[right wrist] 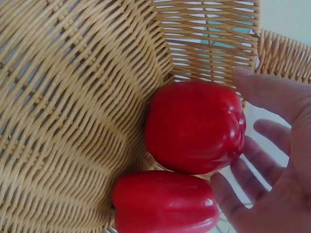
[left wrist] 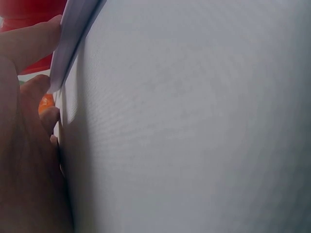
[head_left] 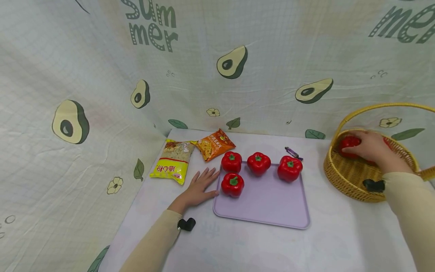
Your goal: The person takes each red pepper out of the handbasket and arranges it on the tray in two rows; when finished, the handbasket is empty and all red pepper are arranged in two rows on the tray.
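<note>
Centre frame, four glossy red bell peppers sit on one lilac rectangular tray, the spread-fingered left hand touching it; at right, the right hand spreads wide beside two more peppers in one tan wicker basket.

peppers on tray, basket right, bags left

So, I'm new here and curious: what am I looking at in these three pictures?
No machine here, just a person working bare-handed. The wide picture is taken from the head, the others from each wrist. On the white table are two packets, a basket, a small purple item and a tray with four red peppers. The left hand touches the tray's edge. The right hand is open in the basket around a pepper, another beside it; no firm grip shows.
</note>
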The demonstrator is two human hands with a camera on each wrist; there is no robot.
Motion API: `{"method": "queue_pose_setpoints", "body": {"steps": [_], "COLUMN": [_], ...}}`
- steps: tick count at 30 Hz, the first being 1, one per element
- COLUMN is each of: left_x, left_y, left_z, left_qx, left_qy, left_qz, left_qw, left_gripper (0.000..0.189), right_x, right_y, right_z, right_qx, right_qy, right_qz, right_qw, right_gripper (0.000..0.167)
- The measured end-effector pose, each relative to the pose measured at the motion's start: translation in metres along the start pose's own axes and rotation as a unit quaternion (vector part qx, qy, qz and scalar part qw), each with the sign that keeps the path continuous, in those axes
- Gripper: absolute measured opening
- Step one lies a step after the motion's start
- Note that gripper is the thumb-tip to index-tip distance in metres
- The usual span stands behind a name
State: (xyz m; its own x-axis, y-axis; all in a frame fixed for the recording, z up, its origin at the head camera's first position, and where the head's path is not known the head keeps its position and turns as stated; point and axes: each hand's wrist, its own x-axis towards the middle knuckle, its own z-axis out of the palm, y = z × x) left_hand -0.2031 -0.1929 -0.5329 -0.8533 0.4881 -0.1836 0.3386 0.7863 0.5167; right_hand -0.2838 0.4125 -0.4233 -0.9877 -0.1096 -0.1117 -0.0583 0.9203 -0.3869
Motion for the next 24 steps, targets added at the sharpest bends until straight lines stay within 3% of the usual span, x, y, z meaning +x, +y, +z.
{"method": "queue_pose_setpoints", "body": {"steps": [14,24], "left_x": [0.0015,0.0005], "left_y": [0.0014,0.0019], "left_z": [0.0006,0.0012], "left_qx": [0.005,0.003], "left_qy": [0.004,0.005], "left_qz": [-0.001,-0.001], "left_qw": [1.0,1.0], "left_gripper": [0.08,0.08], "right_x": [-0.0015,-0.0049], "right_y": [-0.0008,0.0008], "right_z": [0.0072,0.0037], "right_qx": [0.02,0.005], "right_qy": [0.008,-0.015], "right_qz": [0.025,0.023], "right_qw": [0.9995,0.9996], "right_gripper": [0.08,0.077]}}
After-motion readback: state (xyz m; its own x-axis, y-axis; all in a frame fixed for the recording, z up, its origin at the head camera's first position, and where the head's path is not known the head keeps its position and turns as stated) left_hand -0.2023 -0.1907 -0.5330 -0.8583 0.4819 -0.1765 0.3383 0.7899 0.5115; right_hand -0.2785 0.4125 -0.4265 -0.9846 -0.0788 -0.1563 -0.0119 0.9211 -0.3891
